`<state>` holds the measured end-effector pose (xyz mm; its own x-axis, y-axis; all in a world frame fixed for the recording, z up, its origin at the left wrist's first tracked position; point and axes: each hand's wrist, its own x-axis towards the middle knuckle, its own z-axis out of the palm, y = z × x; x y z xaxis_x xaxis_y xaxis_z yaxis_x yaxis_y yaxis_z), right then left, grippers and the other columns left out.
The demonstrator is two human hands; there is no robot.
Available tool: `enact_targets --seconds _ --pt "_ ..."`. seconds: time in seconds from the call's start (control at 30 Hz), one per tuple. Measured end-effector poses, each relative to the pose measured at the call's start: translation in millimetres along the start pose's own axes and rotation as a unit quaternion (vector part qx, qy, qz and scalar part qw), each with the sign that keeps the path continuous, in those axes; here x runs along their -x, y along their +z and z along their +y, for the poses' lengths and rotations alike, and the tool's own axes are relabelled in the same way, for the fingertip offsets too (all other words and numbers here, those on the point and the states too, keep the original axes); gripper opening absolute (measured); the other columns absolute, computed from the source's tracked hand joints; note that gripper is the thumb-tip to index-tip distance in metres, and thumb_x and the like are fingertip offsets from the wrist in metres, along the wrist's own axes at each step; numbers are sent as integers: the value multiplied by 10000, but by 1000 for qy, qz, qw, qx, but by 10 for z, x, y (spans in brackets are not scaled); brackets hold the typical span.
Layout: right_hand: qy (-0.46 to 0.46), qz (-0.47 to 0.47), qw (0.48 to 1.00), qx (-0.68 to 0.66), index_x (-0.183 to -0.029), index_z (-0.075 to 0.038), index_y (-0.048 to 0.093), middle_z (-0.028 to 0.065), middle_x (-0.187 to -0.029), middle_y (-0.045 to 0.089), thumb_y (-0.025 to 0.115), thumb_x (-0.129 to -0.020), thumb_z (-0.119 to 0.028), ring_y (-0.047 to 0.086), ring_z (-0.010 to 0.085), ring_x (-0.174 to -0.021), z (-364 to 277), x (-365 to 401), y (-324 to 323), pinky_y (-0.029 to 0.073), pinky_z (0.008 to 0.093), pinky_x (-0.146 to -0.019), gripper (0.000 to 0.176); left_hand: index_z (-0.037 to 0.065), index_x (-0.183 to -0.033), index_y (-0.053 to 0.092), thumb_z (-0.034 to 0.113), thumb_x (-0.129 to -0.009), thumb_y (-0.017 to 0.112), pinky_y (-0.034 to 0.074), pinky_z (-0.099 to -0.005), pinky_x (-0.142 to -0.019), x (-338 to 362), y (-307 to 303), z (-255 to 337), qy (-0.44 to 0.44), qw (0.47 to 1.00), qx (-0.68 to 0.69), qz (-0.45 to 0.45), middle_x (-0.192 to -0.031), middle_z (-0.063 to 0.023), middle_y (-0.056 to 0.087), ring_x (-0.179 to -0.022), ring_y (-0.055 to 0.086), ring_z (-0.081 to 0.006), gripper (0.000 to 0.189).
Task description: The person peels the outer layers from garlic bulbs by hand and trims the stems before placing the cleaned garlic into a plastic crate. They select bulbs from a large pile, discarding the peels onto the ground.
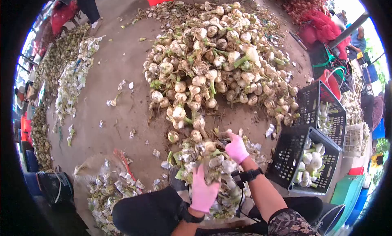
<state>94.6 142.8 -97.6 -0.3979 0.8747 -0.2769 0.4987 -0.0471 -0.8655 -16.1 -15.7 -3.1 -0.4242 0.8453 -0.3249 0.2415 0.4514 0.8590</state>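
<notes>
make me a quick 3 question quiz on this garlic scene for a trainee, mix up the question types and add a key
1. True or false: the left hand and the right hand both wear pink gloves.

2. Where does the large heap of garlic lie?
a) inside a bucket
b) on the ground in front of the person
c) on a table behind the person

3. Fill in: the nearer black crate stands to the person's ____ and holds pale bulbs.

Key: 1. True; 2. b; 3. right
</notes>
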Motion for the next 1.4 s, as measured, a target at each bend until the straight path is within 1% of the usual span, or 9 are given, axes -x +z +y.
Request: enact_targets --seconds 0.13,0.3,0.47,0.53,1.0,1.1,1.27,1.33,1.4 --pt "63 -36 981 -182 -1072 7 618 57 -909 667 703 -816 -115 616 112 -761 -496 712 -245 506 252 -701 296 -57 -1351 319 38 -650 672 304 -402 -1072 50 30 -12 66 996 -63 2 -1332 -251 384 -1268 365 -386 790" --pt "66 -5 951 -303 -1113 -3 592 70 -1028 626 684 -841 -186 575 133 -911 -653 1263 -378 465 277 -814 340 2 -1146 542 -56 -669 651 426 -311 -931 144 96 141 172 982 65 27 -1106 -109 543 -1063 538 -216 492" --pt "50 66 917 -390 -1067 10 599 31 -948 629 678 -858 -270 570 94 -835 -875 1509 -295 467 244 -740 358 -9 -1160 525 -36 -694 668 441 -331 -923 377 67 338 223 971 91 -9 -1106 -128 548 -1052 553 -245 488" --pt "54 69 932 -351 -1049 14 604 28 -933 638 679 -859 -255 576 93 -830 -943 1557 -275 470 244 -747 337 -9 -1164 515 -81 -724 634 462 -301 -902 469 -9 459 138 951 273 -45 -1098 -98 574 -1024 575 -185 461" --pt "-52 59 986 -146 -1039 46 625 103 -949 681 663 -827 -68 621 140 -856 -1171 1708 -302 489 275 -775 244 -17 -1173 526 -21 -806 655 490 -274 -862 416 -184 243 97 927 354 -73 -1081 -98 615 -975 599 -153 389" --pt "-58 75 993 -67 -1010 53 632 105 -907 685 672 -802 -46 620 138 -814 -1065 1714 -317 493 273 -755 233 -20 -1182 516 94 -849 652 539 -306 -805 346 -228 199 -131 778 585 -187 -1094 -107 601 -961 616 -197 377" --pt "8 120 972 -203 -975 56 639 112 -864 684 638 -762 26 615 130 -766 -844 1742 -246 496 278 -731 215 -32 -1241 475 41 -841 644 502 -276 -841 472 -135 345 -34 882 444 -155 -1080 -94 594 -980 590 -160 440" --pt "16 121 981 -148 -967 61 637 116 -855 681 549 -730 88 614 134 -796 -971 1780 -289 492 282 -754 255 -29 -1250 467 -4 -827 635 474 -259 -861 496 -91 376 187 943 269 -53 -1098 -79 586 -996 566 -139 455" --pt "-26 119 982 -144 -966 58 638 123 -870 684 522 -711 97 624 148 -819 -944 1781 -293 488 289 -762 283 -44 -1294 406 35 -827 636 430 -263 -926 483 -83 345 151 933 319 -62 -1109 -85 602 -1020 561 -141 526"
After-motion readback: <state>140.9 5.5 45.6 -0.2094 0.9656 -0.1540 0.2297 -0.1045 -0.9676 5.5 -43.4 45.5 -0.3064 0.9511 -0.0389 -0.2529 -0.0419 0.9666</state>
